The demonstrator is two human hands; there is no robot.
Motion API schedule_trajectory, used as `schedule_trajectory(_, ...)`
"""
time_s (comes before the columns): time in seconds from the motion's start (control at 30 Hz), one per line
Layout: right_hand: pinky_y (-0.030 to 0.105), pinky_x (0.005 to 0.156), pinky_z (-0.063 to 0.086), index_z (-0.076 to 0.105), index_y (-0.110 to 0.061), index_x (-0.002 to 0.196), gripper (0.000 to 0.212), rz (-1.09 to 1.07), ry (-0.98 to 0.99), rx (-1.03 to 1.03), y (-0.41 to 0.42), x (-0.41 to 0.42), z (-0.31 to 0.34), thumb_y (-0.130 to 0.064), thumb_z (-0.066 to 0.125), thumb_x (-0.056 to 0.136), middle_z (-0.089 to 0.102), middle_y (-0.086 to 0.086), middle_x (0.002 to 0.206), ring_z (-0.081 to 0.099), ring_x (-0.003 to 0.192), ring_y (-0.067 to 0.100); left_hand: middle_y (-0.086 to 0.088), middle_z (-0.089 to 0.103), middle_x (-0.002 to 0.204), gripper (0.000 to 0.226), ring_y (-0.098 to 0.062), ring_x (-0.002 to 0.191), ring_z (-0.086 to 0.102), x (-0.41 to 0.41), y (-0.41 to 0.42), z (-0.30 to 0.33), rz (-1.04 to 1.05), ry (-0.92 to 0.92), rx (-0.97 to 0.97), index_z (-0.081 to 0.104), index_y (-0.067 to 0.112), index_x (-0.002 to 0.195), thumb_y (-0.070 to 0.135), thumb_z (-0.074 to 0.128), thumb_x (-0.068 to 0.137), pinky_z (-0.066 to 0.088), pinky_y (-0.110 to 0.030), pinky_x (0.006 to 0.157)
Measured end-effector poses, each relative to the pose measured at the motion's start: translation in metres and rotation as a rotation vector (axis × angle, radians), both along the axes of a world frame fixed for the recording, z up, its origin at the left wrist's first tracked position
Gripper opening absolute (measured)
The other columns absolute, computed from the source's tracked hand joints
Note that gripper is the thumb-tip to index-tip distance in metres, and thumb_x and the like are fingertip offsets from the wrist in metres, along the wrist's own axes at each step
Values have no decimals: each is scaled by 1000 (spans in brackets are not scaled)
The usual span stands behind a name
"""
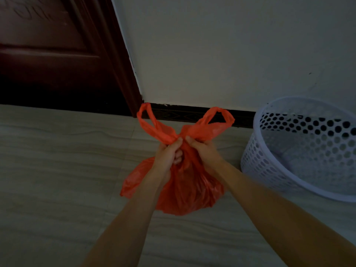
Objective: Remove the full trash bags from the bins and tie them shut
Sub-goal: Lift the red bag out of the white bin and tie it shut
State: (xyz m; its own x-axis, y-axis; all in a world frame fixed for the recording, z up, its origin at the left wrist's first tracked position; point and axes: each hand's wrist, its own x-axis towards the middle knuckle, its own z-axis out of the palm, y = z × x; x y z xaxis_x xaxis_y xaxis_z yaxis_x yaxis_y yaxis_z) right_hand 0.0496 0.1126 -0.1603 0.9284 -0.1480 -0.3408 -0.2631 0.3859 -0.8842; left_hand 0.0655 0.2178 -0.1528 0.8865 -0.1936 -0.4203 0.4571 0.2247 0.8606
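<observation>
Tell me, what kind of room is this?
Probably a room or hallway in a home. There is a dark wooden door, a plain white wall above a tiled floor, and a small white basket bin by the wall.

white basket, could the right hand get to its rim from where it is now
Probably yes: the white basket stands beside the right hand with bare floor between, but that hand's grip is on the red bag, so it must let go first.

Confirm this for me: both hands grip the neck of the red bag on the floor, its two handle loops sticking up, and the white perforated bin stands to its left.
One thing is wrong: the white perforated bin stands to the right of the red bag, not its left, as the head view shows. The rest holds: the left hand and right hand grip its neck, handle loops up.
</observation>
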Motion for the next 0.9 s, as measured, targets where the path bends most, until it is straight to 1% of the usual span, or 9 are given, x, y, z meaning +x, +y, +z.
schedule_trajectory(0.1, 36, 65, 56, 57, -6, 97, 10, 6, 15, 0, -5, 0, 0, -11, 51, 91, 64, 13, 76, 63, 62, 23, 6, 44, 33, 27, -4, 25, 31, -1, 0, 2, -41, 50, 42, 48, 13, 67, 20, 47, 93, 27, -12, 30)
schedule_trajectory(0.17, 44, 77, 53, 57, -7, 99, 11, 0, 8, -52, -8, -2, 1, -11, 51, 91, 63, 18, 87, 62, 75, 28, 2, 57, 39, 27, -6, 25, 36, -3, 1, 2, -67, 105, 56, 52, 9, 71, 20, 44, 94, 34, -13, 33)
schedule_trajectory(0.3, 28, 85, 52, 59, -13, 97, 9, 7, -31, -311, -12, -4, 3, -11, 54, 89, 64, 14, 102, 65, 87, 14, -18, 71, 73, 24, -3, 27, 37, -3, 8, 0, -98, 194, -36, 55, 7, 83, 17, 38, 96, 35, -11, 34)
schedule_trajectory(0.37, 30, 88, 50, 60, -14, 95, 9, 15, -49, -364, -13, -5, 7, -11, 56, 88, 64, 12, 103, 63, 96, 18, -11, 73, 65, 22, -2, 28, 38, -2, 11, -1, -92, 215, -91, 55, 6, 87, 17, 38, 96, 36, -11, 35)
schedule_trajectory(0.5, 13, 71, 50, 62, -17, 77, 22, -22, -179, -344, -14, -10, 15, 5, 60, 80, 66, -2, 82, 64, 72, -2, -2, 70, 57, 24, -1, 32, 42, 5, 17, 1, -67, 282, -210, 57, 6, 89, 19, 38, 96, 43, -14, 40)
schedule_trajectory(0.57, 18, 74, 48, 61, -22, 73, 27, 25, -184, -367, -16, -15, 15, 5, 63, 77, 65, -4, 79, 63, 72, -1, 1, 58, 43, 27, -3, 32, 42, 6, 17, 2, -45, 336, -295, 56, 8, 83, 21, 36, 96, 48, -17, 45)
schedule_trajectory(0.7, 1, 72, 42, 59, -31, 70, 32, 262, -309, -561, -24, -29, 10, 0, 67, 75, 66, -22, 74, 58, 75, -20, 2, 39, 37, 25, -8, 38, 35, 4, 16, -1, 3, 312, -385, 45, 12, 71, 17, 32, 92, 43, -24, 55)
schedule_trajectory(0.8, 4, 76, 41, 68, -17, 84, 12, 401, -252, -756, -35, -33, 0, -7, 68, 79, 63, -19, 87, 62, 85, -3, -2, 43, 46, 14, -10, 38, 35, 0, 19, 2, -41, 292, -442, 44, 10, 67, 13, 36, 78, 42, -21, 50)
schedule_trajectory(0.9, 0, 82, 33, 67, -7, 100, 21, 489, -314, -945, -45, -30, -7, -4, 65, 79, 65, 4, 103, 54, 98, 8, 1, 47, 48, 6, -6, 35, 39, -2, 20, 3, -107, 256, -344, 49, 11, 68, 6, 48, 71, 43, -16, 42)
